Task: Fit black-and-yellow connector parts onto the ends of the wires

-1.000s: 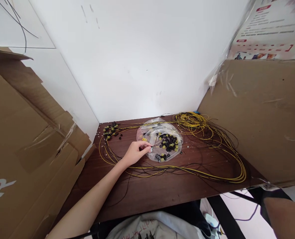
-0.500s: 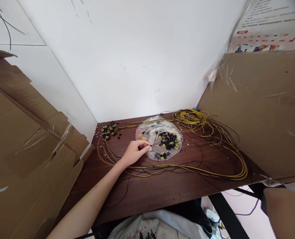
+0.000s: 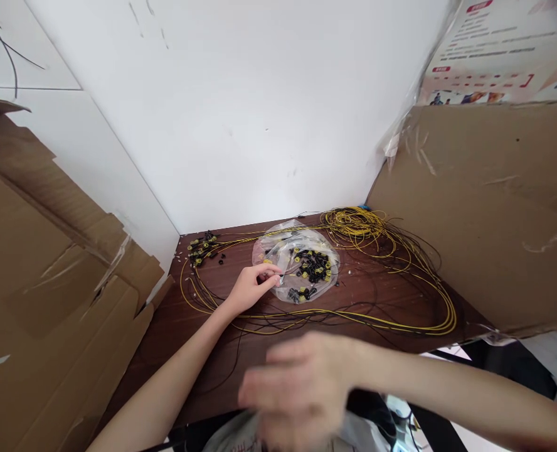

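Note:
My left hand [image 3: 257,285] hovers at the left side of a clear plastic bag [image 3: 285,292]. Thumb and forefinger are pinched on a thin dark wire [image 3: 284,275], of which only a short bit shows. Small black and yellow plastic parts [image 3: 315,266] lie heaped on the bag, just right of the fingertips. Nearer to me, my right hand [image 3: 302,383] is over the front edge of the brown table [image 3: 254,361]. Motion smears its fingers, so I cannot make out whether anything is in them.
A loop of yellow and black wires [image 3: 391,325] runs around the bag. Coiled yellow wire [image 3: 354,225] is piled at the back right. More black and yellow parts [image 3: 202,248] sit at the back left. Cardboard stands at the left [image 3: 47,282] and right [image 3: 485,220]; a white wall [image 3: 241,125] is behind.
My right hand has swung in from the far right edge to the front middle of the table. My left hand keeps its pinch beside the bag. The view has shifted slightly.

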